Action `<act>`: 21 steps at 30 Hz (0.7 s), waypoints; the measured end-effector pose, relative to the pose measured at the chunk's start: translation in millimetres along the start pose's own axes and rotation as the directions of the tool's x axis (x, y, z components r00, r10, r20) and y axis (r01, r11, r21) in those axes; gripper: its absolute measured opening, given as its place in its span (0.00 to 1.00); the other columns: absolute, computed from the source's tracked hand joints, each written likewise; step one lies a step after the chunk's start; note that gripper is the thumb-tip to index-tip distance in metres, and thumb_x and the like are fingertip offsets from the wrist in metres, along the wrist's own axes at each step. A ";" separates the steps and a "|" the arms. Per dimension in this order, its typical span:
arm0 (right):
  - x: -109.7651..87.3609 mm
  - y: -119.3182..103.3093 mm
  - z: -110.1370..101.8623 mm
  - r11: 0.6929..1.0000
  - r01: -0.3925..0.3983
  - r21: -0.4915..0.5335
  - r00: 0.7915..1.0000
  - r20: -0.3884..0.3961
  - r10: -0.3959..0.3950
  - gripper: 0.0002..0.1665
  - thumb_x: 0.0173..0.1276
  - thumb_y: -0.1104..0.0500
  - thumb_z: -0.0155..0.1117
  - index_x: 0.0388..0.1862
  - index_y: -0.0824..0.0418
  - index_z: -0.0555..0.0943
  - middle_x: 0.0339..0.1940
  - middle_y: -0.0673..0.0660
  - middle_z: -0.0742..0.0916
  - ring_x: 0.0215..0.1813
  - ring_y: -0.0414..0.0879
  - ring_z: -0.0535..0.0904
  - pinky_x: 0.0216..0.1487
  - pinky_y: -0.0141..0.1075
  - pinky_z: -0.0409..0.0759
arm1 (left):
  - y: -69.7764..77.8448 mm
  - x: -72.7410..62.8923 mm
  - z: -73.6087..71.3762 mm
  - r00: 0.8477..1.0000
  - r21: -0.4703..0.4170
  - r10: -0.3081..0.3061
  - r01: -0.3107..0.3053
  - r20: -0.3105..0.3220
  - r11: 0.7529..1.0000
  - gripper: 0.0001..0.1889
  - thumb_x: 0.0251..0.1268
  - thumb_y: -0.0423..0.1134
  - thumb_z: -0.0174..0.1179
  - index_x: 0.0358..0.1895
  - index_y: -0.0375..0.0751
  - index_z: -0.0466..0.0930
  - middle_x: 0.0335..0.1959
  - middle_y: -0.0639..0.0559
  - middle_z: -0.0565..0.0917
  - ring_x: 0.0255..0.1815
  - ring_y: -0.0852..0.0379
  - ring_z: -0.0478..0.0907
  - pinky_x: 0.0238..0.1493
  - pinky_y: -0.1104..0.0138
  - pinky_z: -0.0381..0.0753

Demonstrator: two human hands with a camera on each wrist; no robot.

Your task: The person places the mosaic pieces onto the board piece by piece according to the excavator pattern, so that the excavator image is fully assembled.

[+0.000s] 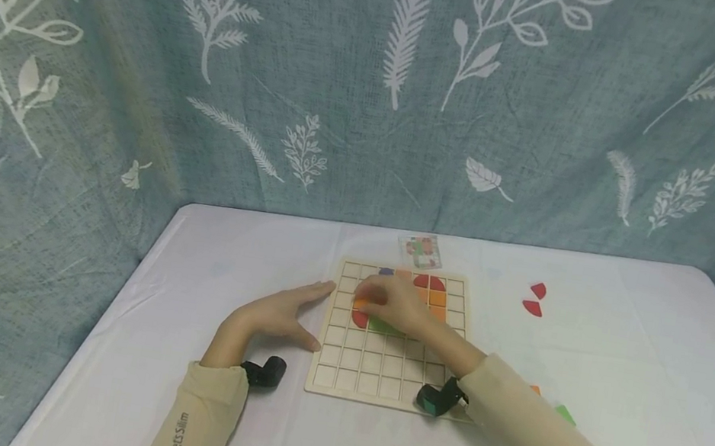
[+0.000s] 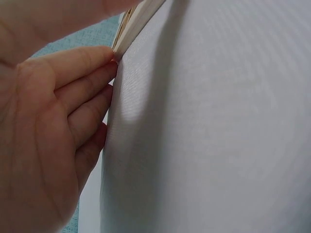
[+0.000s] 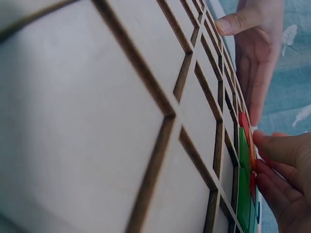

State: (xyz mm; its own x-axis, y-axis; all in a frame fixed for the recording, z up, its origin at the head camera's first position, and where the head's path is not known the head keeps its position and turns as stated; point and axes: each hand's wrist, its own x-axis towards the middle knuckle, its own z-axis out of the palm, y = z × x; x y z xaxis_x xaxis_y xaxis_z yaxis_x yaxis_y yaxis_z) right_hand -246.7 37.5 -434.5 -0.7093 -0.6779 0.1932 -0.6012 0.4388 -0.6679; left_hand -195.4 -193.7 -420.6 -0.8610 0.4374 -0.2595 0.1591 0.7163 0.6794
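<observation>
My left hand (image 1: 274,316) rests beside the left edge of a wooden grid board (image 1: 358,381), fingers straight and thumb spread, fingertips right at the rim. My right hand (image 1: 397,302) reaches over the board, its thumb and fingers pinching an orange tile (image 1: 360,304) at its left part. Just below that tile lies a red rounded piece (image 1: 360,319), with a green tile (image 1: 383,327) to its right. More orange tiles (image 1: 438,298) and red curved pieces (image 1: 429,282) sit in the squares right of the hand. Part of the arrangement is hidden beneath the right hand.
A small patterned card (image 1: 421,251) lies behind the board. Two red wedge pieces (image 1: 533,309) are on the white table (image 1: 622,355) to the right. A green piece (image 1: 565,414) and an orange one (image 1: 535,389) show beyond the right sleeve. A blue-green curtain (image 1: 350,83) hangs behind.
</observation>
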 end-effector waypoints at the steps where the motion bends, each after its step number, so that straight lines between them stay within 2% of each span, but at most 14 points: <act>1: 0.2 0.1 -0.3 1.000 0.007 0.009 1.000 -0.005 -0.007 0.13 0.55 0.63 0.69 0.41 0.62 0.82 0.41 0.54 0.86 0.51 0.48 0.80 0.56 0.41 0.76 | -0.3 0.0 -0.2 1.000 -0.001 0.002 -0.002 0.000 1.000 0.53 0.38 0.45 0.74 0.72 0.41 0.52 0.73 0.44 0.53 0.73 0.44 0.46 0.71 0.50 0.48; 6: 0.0 -0.5 -2.4 0.999 0.047 0.013 0.999 -0.011 -0.047 0.14 0.57 0.60 0.68 0.42 0.63 0.81 0.42 0.55 0.86 0.50 0.48 0.80 0.55 0.40 0.77 | -0.6 -0.3 -1.2 1.000 -0.003 0.001 0.000 0.004 1.000 0.54 0.39 0.45 0.74 0.72 0.42 0.52 0.73 0.44 0.52 0.74 0.44 0.46 0.71 0.50 0.48; 11: -1.3 -1.9 -4.0 1.000 0.029 -0.010 0.999 0.033 -0.029 0.14 0.59 0.59 0.66 0.44 0.61 0.81 0.44 0.54 0.86 0.51 0.48 0.80 0.54 0.40 0.77 | 0.5 -1.5 -1.4 1.000 -0.003 0.002 -0.002 0.007 1.000 0.53 0.39 0.45 0.74 0.72 0.42 0.52 0.73 0.44 0.52 0.73 0.44 0.46 0.71 0.50 0.48; 17: -1.0 0.4 -7.4 0.996 0.072 0.051 0.997 -0.030 -0.071 0.14 0.57 0.62 0.67 0.43 0.65 0.81 0.41 0.58 0.87 0.47 0.51 0.83 0.50 0.37 0.80 | 1.4 -0.6 -0.9 1.000 -0.015 -0.005 0.005 0.011 1.000 0.54 0.39 0.45 0.74 0.72 0.42 0.52 0.73 0.44 0.52 0.74 0.44 0.46 0.71 0.50 0.48; 21: -0.7 1.7 -10.3 0.994 0.069 0.090 0.997 -0.023 -0.067 0.13 0.58 0.64 0.66 0.43 0.65 0.82 0.41 0.57 0.87 0.46 0.50 0.83 0.50 0.36 0.80 | 1.4 0.2 -0.9 1.000 -0.003 -0.016 0.016 0.007 1.000 0.53 0.39 0.45 0.74 0.72 0.43 0.52 0.73 0.45 0.52 0.74 0.45 0.46 0.71 0.50 0.48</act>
State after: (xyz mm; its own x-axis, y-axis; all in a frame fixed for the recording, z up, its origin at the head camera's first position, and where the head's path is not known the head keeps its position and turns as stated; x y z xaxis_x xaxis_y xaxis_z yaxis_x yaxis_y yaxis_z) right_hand -251.0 44.8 -428.4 -0.6755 -0.6923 0.2539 -0.6131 0.3361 -0.7149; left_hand -195.8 -193.2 -419.0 -0.8601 0.4295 -0.2753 0.1438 0.7219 0.6769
